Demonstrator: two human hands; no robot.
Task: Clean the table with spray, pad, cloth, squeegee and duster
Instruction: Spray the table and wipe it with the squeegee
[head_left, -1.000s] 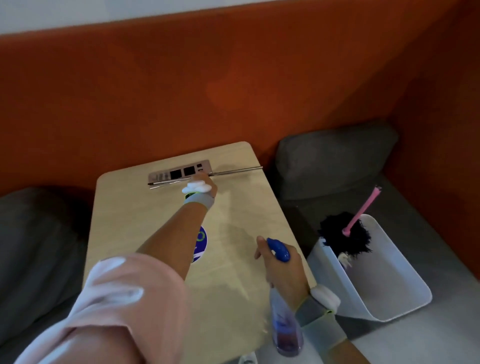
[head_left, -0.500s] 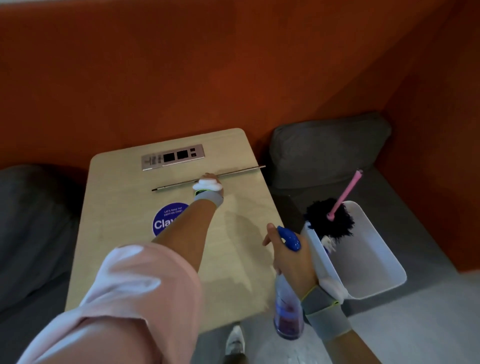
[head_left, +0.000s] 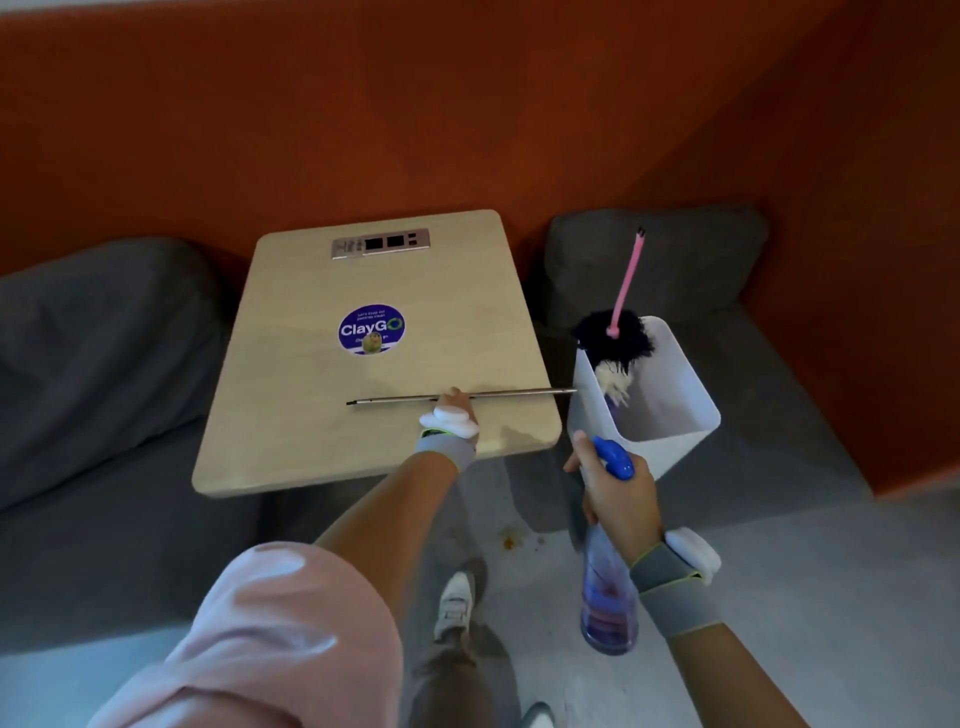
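The light wooden table (head_left: 291, 426) carries a round blue sticker (head_left: 371, 329) and a metal socket panel (head_left: 381, 242) at its far edge. My left hand (head_left: 455, 410) grips the squeegee (head_left: 395, 399), a long thin metal blade lying crosswise near the table's front edge. My right hand (head_left: 615, 488) holds the spray bottle (head_left: 608, 587) upright off the table's front right corner; it has a blue trigger and purple liquid. The duster (head_left: 615, 338), with a black head and pink handle, stands in the white bin (head_left: 680, 431).
Grey cushions lie left (head_left: 98, 332) and right (head_left: 675, 260) of the table, against an orange wall (head_left: 467, 104). The white bin sits on the right bench beside the table. My shoe (head_left: 456, 605) and a small brown stain (head_left: 509, 543) are on the grey floor.
My left hand has drawn the squeegee from the far end of the table toward the front edge. The view has pulled back. My right hand still holds the bottle.
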